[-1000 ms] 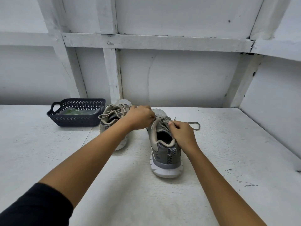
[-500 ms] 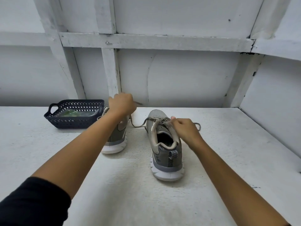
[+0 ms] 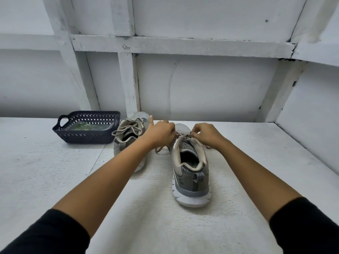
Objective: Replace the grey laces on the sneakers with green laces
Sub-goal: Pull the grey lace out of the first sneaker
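Presently, head view, one entry per item.

Right sneaker (image 3: 190,167): upright on the tabletop (image 3: 55,171), heel toward you, its bow undone, grey lace (image 3: 185,137) slack across the upper eyelets, one loose end (image 3: 160,149) trailing off its left side onto the tabletop.

Left sneaker (image 3: 131,132): just beside it, partly behind your left forearm, lace tied in a bow, untouched.

Basket (image 3: 86,137): dark, perforated, well to the left at the wall; something green (image 3: 82,127) lies inside, likely the green laces, though you cannot confirm this through what seems a clear wrapper.

Step in hand, judged: loosening and drawing the grey lace out of the right sneaker. Work down from the top eyelets, one crossing at a time; pull each strand along the line of its eyelet, not sideways, so the tip does not snag. Steady the tongue so the sneaker stays put.

Left hand (image 3: 160,133): curled narrow, fingers closed at the lace just above the tongue, thumb lifted clear; the strand seems pinched, but the fingertips hide it.

Right hand (image 3: 205,133): likewise narrow, fingertips pinched at the lace crossing on the sneaker's right side.
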The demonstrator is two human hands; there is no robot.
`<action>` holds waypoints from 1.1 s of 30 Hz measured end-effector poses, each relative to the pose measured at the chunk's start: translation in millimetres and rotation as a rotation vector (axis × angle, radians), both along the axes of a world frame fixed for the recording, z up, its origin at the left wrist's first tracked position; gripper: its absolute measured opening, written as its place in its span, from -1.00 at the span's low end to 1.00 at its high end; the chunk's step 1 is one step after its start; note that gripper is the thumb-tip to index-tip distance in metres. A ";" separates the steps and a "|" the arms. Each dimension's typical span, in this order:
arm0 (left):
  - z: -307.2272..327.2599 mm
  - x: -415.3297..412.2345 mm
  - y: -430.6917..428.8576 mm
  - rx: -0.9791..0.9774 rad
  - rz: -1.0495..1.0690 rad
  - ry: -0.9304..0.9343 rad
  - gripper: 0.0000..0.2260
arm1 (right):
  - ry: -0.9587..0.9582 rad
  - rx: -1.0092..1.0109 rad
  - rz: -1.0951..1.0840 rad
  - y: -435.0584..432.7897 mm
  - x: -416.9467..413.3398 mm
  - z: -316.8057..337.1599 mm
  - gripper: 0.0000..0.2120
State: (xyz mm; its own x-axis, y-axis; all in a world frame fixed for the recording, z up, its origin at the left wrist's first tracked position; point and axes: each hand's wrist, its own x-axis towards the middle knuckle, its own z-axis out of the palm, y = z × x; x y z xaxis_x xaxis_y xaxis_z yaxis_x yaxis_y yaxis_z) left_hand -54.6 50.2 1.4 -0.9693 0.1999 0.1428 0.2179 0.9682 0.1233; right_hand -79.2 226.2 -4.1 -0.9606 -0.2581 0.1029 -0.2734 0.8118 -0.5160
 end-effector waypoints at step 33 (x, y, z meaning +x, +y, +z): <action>-40.8 75.7 29.9 0.862 0.054 0.110 -0.67 | -0.169 0.081 0.080 -14.5 -0.3 14.5 -0.87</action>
State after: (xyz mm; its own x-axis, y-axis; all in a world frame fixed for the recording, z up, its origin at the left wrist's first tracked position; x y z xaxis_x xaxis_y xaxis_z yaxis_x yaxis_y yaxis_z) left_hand 21.1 80.1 -39.5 -0.9462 -0.0670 0.3165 0.2280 0.5561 0.7992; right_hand -79.6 211.7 10.4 -0.9384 -0.3355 -0.0828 -0.2539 0.8318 -0.4936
